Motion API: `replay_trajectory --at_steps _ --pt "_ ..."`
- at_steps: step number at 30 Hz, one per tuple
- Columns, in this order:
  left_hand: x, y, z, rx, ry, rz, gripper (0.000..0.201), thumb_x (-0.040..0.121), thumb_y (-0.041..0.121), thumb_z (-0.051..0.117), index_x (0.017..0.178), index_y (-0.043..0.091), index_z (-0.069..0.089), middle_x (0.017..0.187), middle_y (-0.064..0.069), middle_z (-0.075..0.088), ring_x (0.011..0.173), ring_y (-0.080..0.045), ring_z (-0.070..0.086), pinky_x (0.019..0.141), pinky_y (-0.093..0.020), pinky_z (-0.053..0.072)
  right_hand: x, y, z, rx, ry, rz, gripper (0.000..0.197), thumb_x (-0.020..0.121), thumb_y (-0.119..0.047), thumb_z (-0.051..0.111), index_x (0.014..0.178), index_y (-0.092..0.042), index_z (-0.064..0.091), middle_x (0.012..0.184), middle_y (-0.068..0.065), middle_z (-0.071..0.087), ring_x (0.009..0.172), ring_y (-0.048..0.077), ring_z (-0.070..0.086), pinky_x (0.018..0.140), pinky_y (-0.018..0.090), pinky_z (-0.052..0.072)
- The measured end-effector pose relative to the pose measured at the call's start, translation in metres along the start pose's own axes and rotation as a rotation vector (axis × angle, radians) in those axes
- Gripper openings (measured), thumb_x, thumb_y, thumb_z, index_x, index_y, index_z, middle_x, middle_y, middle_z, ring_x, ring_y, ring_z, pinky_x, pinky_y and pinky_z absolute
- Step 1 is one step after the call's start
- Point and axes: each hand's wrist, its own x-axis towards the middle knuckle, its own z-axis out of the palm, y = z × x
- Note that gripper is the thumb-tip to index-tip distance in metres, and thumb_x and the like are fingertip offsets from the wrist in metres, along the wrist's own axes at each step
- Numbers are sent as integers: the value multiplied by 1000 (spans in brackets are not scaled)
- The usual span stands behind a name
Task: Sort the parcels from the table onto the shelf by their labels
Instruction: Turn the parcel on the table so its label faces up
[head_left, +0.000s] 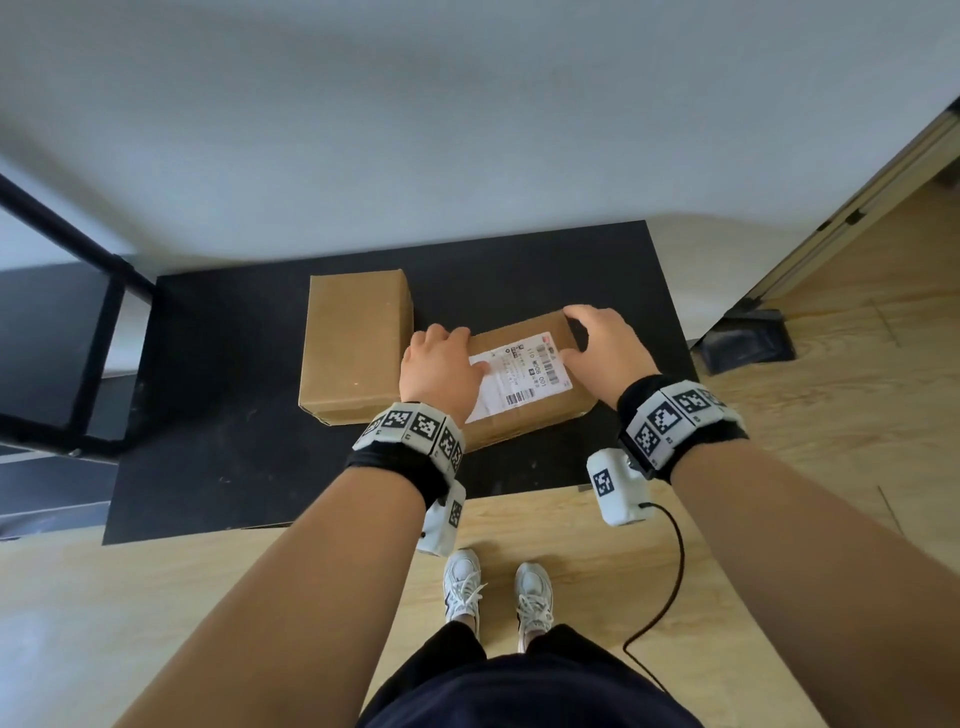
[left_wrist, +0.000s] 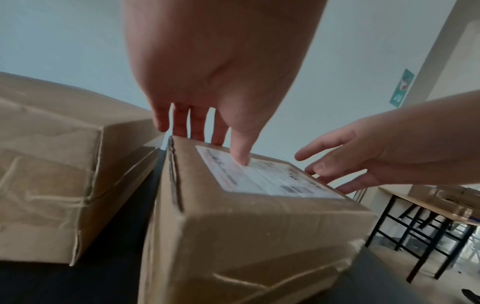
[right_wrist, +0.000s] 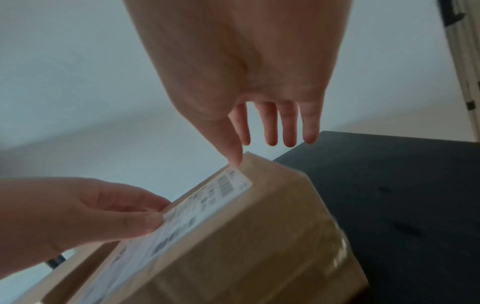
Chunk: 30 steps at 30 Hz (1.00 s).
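Two brown cardboard parcels lie on a black table (head_left: 234, 441). The plain parcel (head_left: 353, 348) (left_wrist: 52, 174) sits on the left. Beside it is the labelled parcel (head_left: 550, 410) (left_wrist: 233, 236) (right_wrist: 246, 246), with a white shipping label (head_left: 524, 374) (left_wrist: 267, 179) (right_wrist: 197, 205) on top. My left hand (head_left: 441, 364) (left_wrist: 223, 131) grips its left edge, fingers down the side in the gap between the parcels and thumb pressed on the label. My right hand (head_left: 592, 332) (right_wrist: 244, 135) (left_wrist: 363, 156) is over the far right corner. Its thumb touches the top by the label and its fingers hang straight.
A black metal frame (head_left: 104, 312) stands at the table's left. Wooden floor lies to the right, with a door frame and a dark doorstop (head_left: 748, 338). A cable (head_left: 675, 571) trails from my right wrist. Another table with boxes (left_wrist: 428, 207) stands farther off.
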Motion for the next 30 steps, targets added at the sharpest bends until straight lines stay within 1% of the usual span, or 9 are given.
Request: replay_trajectory --at_steps 4,7,10,13,15,18,22,26,30 --pt "-3 -2 -1 -77 -41 -137 53 98 45 52 142 17 49 141 -11 48 135 -29 40 101 -43 46 -14 0 6 123 124 76 58 92 -17 59 147 -21 41 148 9 43 135 27 44 107 41 41" --pt "-8 -9 4 -152 -44 -231 53 98 48 51 140 16 52 137 -11 51 129 -29 48 97 -44 50 -25 -2 14 202 156 159 60 92 -20 60 148 -20 38 150 10 40 137 28 42 107 41 40" --pt "-15 -12 11 -235 -52 -269 57 98 50 50 140 13 49 135 -11 53 121 -30 56 95 -44 53 -32 -4 25 246 51 228 64 93 -30 60 151 -19 32 153 10 38 138 27 42 108 41 39" --pt "-21 -10 17 -291 -74 -269 59 98 49 49 142 10 46 137 -12 52 118 -31 59 89 -40 52 -35 -8 35 235 -80 248 63 96 -40 53 152 -18 32 151 8 44 135 24 46 106 39 40" --pt "-25 -9 21 -330 -103 -275 62 98 51 49 143 8 47 138 -13 51 116 -31 61 88 -39 53 -36 -9 41 247 -126 237 61 97 -43 50 150 -17 35 145 6 51 128 23 53 103 39 46" --pt "-28 -9 28 -420 -176 -303 65 97 55 48 141 7 48 136 -13 53 112 -29 62 84 -38 54 -37 -11 46 296 -171 255 58 98 -45 46 148 -17 36 132 3 61 109 20 63 90 39 55" --pt "-28 -14 30 -581 -230 -334 65 96 55 49 142 8 48 134 -11 59 115 -27 62 94 -41 55 -38 -14 46 331 -215 284 54 100 -46 40 144 -14 42 126 6 64 105 20 63 88 37 54" --pt "-30 -20 22 -697 -239 -341 61 97 49 54 140 7 52 129 -10 66 115 -27 64 98 -43 54 -40 -20 39 361 -232 264 51 101 -42 40 144 -16 42 130 4 61 103 16 59 84 32 50" --pt "-35 -19 1 -863 -148 -306 56 97 43 57 143 12 53 134 -6 65 120 -23 62 102 -41 52 -45 -31 17 459 -172 214 49 101 -42 39 144 -17 44 135 3 60 118 19 58 100 39 48"
